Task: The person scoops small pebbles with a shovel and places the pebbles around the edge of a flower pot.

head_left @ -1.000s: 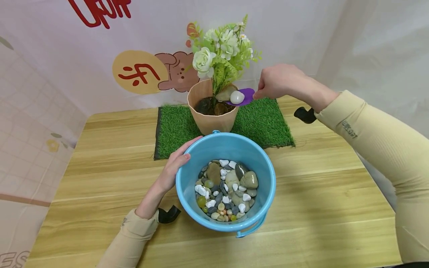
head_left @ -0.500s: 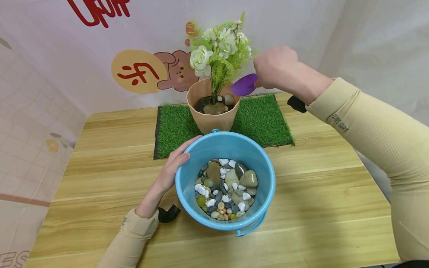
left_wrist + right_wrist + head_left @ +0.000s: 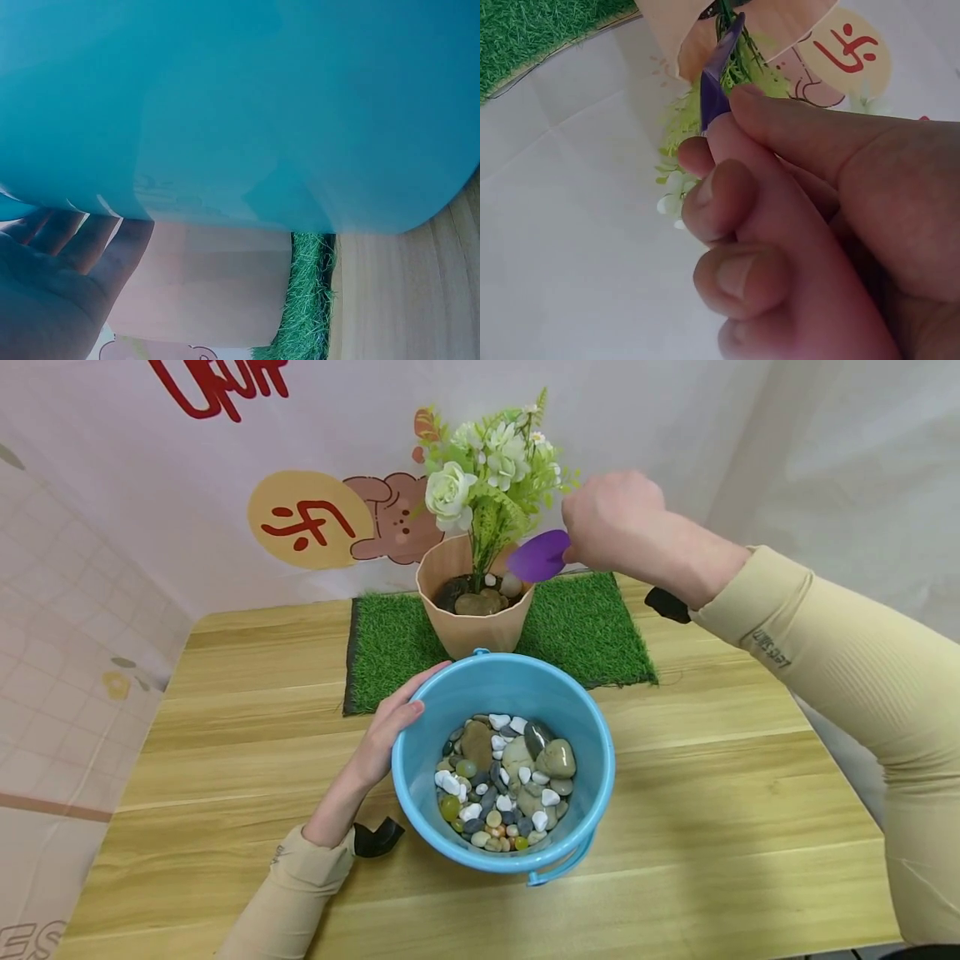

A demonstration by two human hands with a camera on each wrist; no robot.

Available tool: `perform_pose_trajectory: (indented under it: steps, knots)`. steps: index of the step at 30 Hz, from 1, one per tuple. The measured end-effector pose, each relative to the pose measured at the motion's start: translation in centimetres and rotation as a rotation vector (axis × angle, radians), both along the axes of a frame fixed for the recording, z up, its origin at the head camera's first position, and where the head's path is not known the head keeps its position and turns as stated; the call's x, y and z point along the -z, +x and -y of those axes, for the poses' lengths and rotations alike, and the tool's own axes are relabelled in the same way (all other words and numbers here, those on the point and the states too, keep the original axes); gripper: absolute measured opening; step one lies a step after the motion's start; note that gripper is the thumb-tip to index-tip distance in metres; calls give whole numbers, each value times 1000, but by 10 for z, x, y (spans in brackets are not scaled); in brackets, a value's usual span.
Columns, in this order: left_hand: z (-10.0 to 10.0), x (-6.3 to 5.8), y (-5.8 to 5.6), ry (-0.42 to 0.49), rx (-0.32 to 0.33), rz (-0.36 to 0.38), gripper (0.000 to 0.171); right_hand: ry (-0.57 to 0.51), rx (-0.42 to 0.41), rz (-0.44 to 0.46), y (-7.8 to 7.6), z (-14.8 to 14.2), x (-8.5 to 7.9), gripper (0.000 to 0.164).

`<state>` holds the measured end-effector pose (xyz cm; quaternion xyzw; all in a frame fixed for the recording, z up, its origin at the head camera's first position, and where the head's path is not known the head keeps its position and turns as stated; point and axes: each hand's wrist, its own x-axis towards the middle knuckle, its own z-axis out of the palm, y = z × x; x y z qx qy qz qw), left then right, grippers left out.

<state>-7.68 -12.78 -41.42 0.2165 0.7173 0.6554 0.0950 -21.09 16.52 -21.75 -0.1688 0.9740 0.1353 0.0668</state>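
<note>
Right hand point(image 3: 618, 522) clenched round pink handle point(image 3: 795, 232) of purple trowel point(image 3: 538, 557); handle hidden by fist in head view. Blade over right rim of peach pot point(image 3: 480, 633), covering part. Pot on grass mat point(image 3: 585, 622) near back edge of table point(image 3: 712, 802); mat's front middle hidden. Left hand point(image 3: 386, 735) grasps blue bucket point(image 3: 487, 685) mid-table, thumb at rim; fingertips lost behind wall, left wrist view. Stones point(image 3: 517, 785) inside bucket, lower ones buried.

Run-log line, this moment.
left hand: touches round blue plastic bucket; right hand: grips pink-handled purple trowel; blade: near beige faceted flowerpot
</note>
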Motion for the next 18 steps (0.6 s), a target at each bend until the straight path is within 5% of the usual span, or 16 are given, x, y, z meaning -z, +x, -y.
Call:
perform_pose_trajectory:
  steps: [7,18]
  knots:
    - [-2,-1,-1,-13,-7,-5,65,-76,-44,-14,17,-10,2,40]
    - [0,1,0,-11,-6,2,64,-243,-155,-95,77,-33,14,24]
